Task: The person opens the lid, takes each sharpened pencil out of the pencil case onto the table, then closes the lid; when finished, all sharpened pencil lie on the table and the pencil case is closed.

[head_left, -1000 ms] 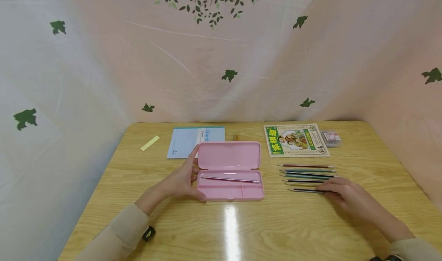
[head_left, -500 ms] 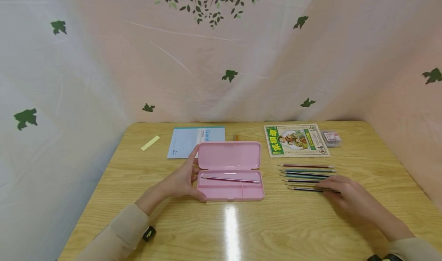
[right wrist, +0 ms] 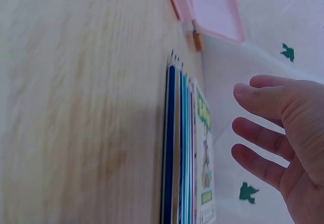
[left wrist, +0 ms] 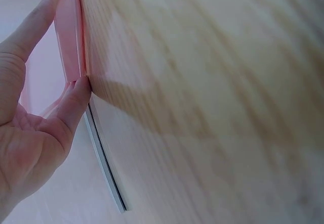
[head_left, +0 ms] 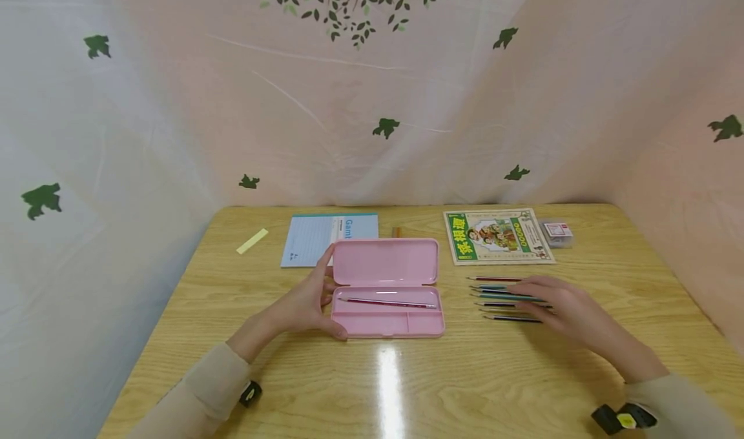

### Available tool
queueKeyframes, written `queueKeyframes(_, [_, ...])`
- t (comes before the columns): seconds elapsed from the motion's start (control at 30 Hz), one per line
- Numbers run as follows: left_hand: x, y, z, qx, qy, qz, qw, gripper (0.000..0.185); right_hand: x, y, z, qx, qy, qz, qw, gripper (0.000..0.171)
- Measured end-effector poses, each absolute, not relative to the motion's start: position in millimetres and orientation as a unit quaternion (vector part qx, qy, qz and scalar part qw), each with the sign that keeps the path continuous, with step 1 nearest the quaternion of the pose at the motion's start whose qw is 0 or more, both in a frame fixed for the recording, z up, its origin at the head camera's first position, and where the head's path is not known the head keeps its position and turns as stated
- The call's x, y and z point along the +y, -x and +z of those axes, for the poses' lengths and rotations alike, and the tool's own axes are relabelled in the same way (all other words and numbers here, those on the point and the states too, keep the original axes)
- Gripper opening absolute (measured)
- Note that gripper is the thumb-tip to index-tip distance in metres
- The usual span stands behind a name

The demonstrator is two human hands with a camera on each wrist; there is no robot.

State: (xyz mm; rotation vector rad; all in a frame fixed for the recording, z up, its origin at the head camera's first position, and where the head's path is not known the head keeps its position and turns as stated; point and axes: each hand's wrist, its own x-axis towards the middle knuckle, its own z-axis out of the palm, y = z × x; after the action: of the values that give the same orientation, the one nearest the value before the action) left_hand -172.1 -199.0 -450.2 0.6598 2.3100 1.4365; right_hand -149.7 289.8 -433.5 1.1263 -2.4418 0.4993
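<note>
An open pink pencil case (head_left: 383, 268) lies mid-table with one dark red pencil (head_left: 386, 303) in its tray. My left hand (head_left: 322, 294) rests against the case's left end, fingers straight, thumb at the near corner; in the left wrist view the fingers (left wrist: 68, 100) touch the case's pink edge (left wrist: 68, 37). Several striped pencils (head_left: 494, 290) lie in a row to the right of the case. My right hand (head_left: 552, 300) hovers over their right halves with its fingers spread. In the right wrist view this hand (right wrist: 268, 128) holds nothing beside the pencils (right wrist: 174, 148).
At the back of the wooden table (head_left: 407, 387) lie a blue notebook (head_left: 316, 235), a green illustrated booklet (head_left: 496, 234), a small clear box (head_left: 557, 231) and a yellow paper strip (head_left: 252, 241). A leaf-printed curtain closes in the table on three sides.
My right hand has moved left and away from me, from the nearest pencil's right end to over the row of pencils. My left hand and the case have stayed put.
</note>
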Motion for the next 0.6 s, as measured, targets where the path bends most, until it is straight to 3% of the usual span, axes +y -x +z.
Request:
queueKeyframes(0.1, [-198.7,171.7,-450.1,0.814,-0.231,0.505,0.171,0.158,274.6,153.3,-428.0,-0.872,-0.407,0.189,0.196,0.043])
queueKeyframes(0.23, [-198.4,172.1,-450.1,0.811,-0.235,0.508,0.17,0.158,252.1,160.0,-425.3,-0.861,-0.424,0.213,0.185,0.051])
queueKeyframes(0.6, [-198.5,170.7,-449.5,0.815,-0.228,0.506,0.168,0.158,184.4,172.9,-421.6,-0.838,-0.46,0.237,0.171,0.033])
